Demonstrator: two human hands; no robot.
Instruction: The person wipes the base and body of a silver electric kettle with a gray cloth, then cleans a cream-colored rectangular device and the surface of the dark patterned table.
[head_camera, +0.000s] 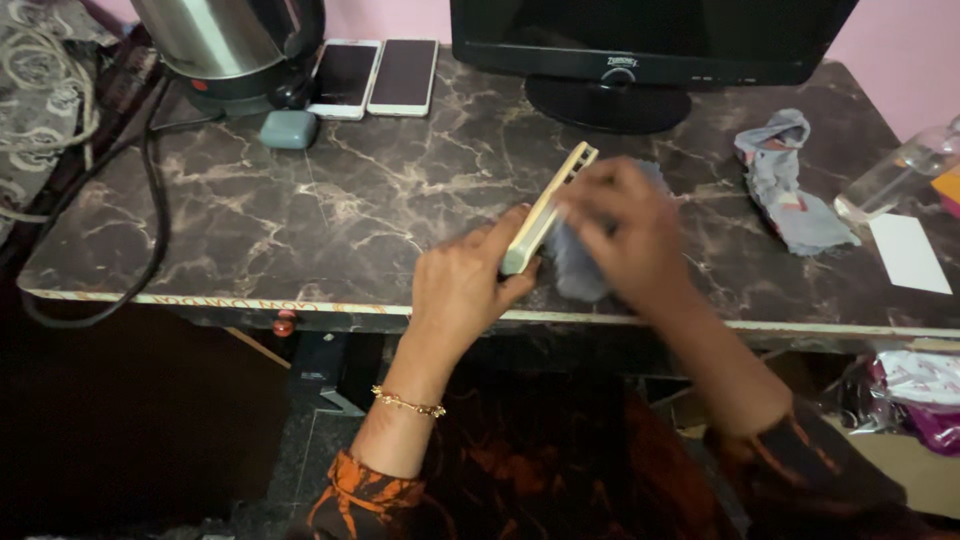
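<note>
My left hand (465, 285) grips a slim phone with a pale gold edge (552, 200), holding it on its side and tilted above the dark marble-patterned table (330, 200). My right hand (625, 230) presses a grey-blue cloth (575, 270) against the phone's face; the hand is blurred with motion. Most of the cloth is hidden under my right hand and behind the phone. A gold bracelet sits on my left wrist.
At the table's back stand a steel kettle (225, 45), two flat phones (375, 75), a small teal case (288, 128) and a black monitor (640, 45). A crumpled grey cloth (790, 180), a clear bottle (895, 175) and a white card (908, 252) lie right. A black cable (155, 200) hangs left.
</note>
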